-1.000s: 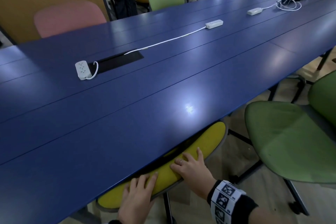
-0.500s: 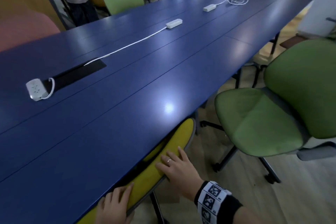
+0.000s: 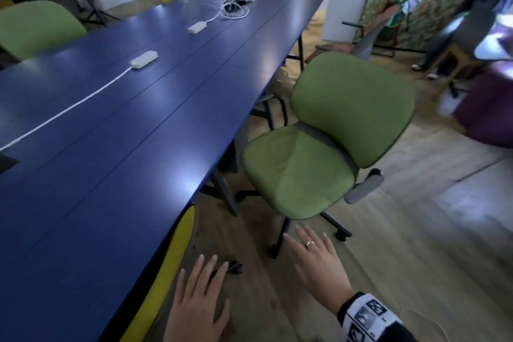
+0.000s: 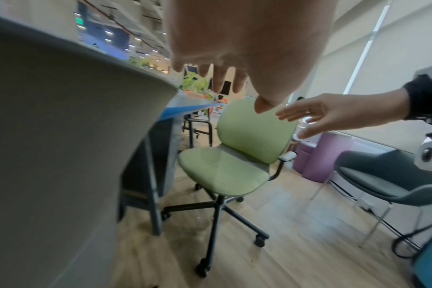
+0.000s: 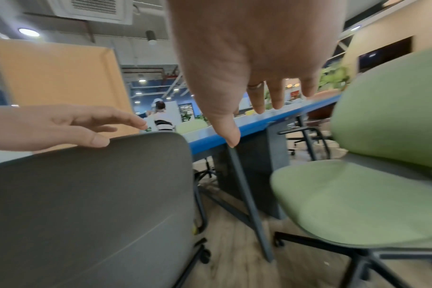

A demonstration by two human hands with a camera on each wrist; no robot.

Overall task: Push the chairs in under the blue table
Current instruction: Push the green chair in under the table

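Note:
The long blue table (image 3: 111, 147) fills the left of the head view. A yellow chair (image 3: 172, 258) sits tucked against the table's near edge; its grey back shell (image 5: 86, 194) fills the lower left of the right wrist view. A green swivel chair (image 3: 319, 153) stands out from the table on the right, seat angled toward it. My left hand (image 3: 200, 291) hovers open beside the yellow chair's back, holding nothing. My right hand (image 3: 313, 255), with a ring, stretches open toward the green chair (image 4: 234, 152) and stays short of its seat.
White power strips (image 3: 144, 60) with cables lie on the table. A grey table leg (image 3: 224, 189) stands between the two chairs. A purple pouf (image 3: 488, 108) and a person (image 3: 472, 22) are at the right. A dark grey chair (image 4: 382, 179) stands behind on the wooden floor.
Both hands have come off the yellow chair's back, where they were pressing. The view has swung right to the green chair, and my right hand has moved toward it.

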